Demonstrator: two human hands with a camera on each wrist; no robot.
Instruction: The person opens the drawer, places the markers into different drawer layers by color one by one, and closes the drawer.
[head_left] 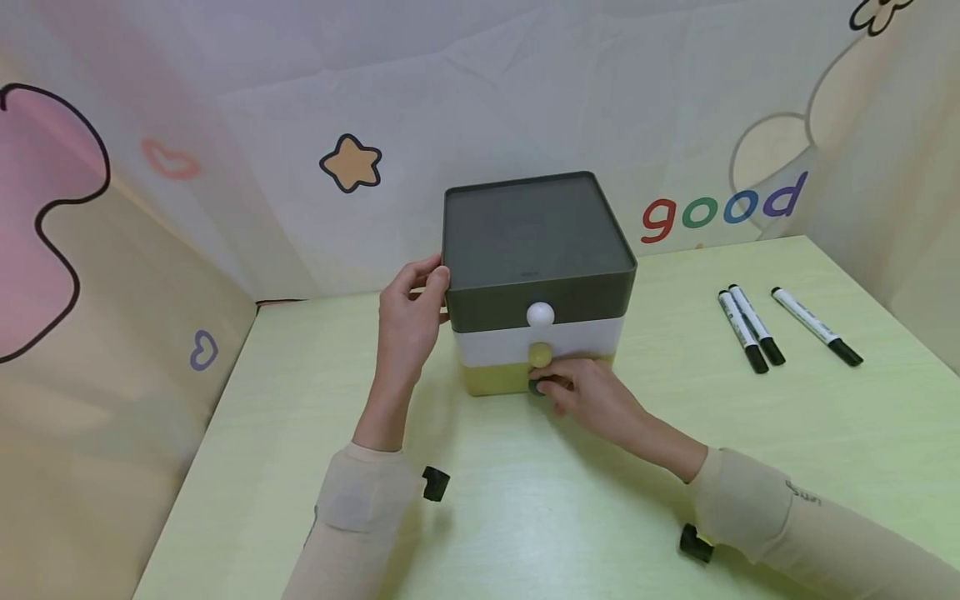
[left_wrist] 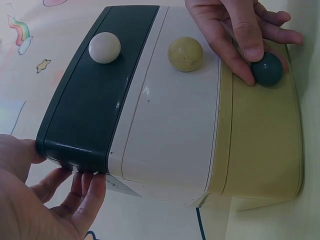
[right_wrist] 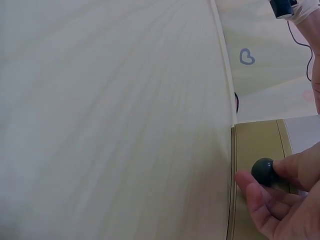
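Note:
A small three-tier drawer box stands on the table, its dark green top tier over a white tier and a yellow one. My left hand holds its upper left corner, thumb at the top edge and fingers against the side wall. Low on the front, my right hand pinches the round dark green knob of the yellow drawer between thumb and fingers. Above that knob sit a yellow knob on the white drawer and a white knob on the dark green one.
Several black-capped white markers lie at the right of the table, one marker apart from a pair. Right behind the box hangs a printed cloth with a star and the word "good".

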